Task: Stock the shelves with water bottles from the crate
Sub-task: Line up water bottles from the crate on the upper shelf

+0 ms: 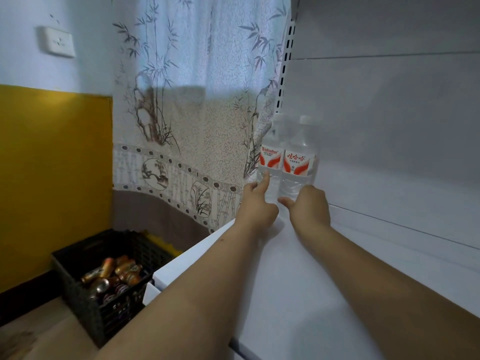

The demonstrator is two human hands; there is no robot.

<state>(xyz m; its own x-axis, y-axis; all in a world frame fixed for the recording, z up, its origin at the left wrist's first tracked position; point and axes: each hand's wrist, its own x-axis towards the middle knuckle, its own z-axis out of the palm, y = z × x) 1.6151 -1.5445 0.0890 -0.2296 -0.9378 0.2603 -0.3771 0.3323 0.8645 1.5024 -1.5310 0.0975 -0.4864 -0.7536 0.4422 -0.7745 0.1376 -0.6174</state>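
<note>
Forearms: both are stretched forward over the white shelf (pixel 324 294).
Left hand (pixel 255 203): index finger is extended onto the left bottle (pixel 271 162); nothing is gripped.
Right hand (pixel 309 206): grip on the right bottle (pixel 300 162) cannot be told.
Bottles: 2 are stood upright, touching, at the shelf's far left corner.
Crate (pixel 85 302): black, set on the floor at lower left.

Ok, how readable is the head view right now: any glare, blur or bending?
Head view: backlit patterned curtain glows pale; clear plastic water bottles with red-and-white labels are slightly soft but readable; white metal shelf evenly lit, no glare; wide-angle bends its edges; black plastic crate sits dim and blurry.
</note>
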